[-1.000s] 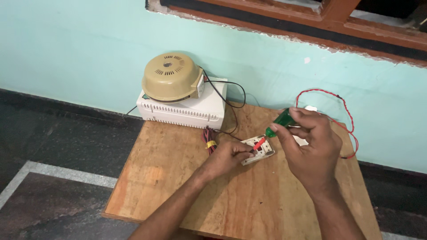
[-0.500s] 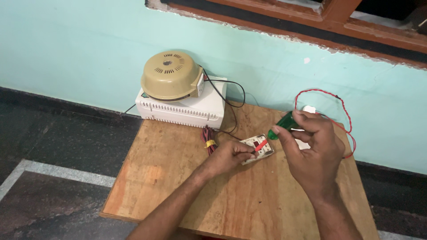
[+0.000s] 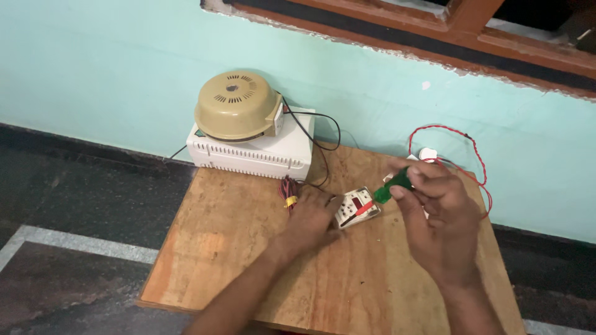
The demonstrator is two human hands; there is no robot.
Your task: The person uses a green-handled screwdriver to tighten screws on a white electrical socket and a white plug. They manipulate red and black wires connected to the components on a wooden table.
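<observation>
A small white electrical switch plate [image 3: 358,206] with red parts lies on the wooden board [image 3: 236,248]. My left hand [image 3: 312,217] rests on the board with its fingers pressed against the plate's left side, holding it in place. My right hand [image 3: 434,217] grips a green-handled screwdriver [image 3: 392,184], whose tip points down at the plate's right end. A red wire [image 3: 447,133] loops behind my right hand to a small white fitting [image 3: 427,153].
At the board's back left stands a white box-shaped unit [image 3: 261,152] with a beige dome-shaped device [image 3: 236,111] on top and black cables [image 3: 323,133] beside it. A red and yellow wire bundle [image 3: 289,192] lies by my left hand. A teal wall is behind.
My right hand and the screwdriver have shifted slightly, staying over the plate's right end. My left hand stays on the plate. The view has barely moved.
</observation>
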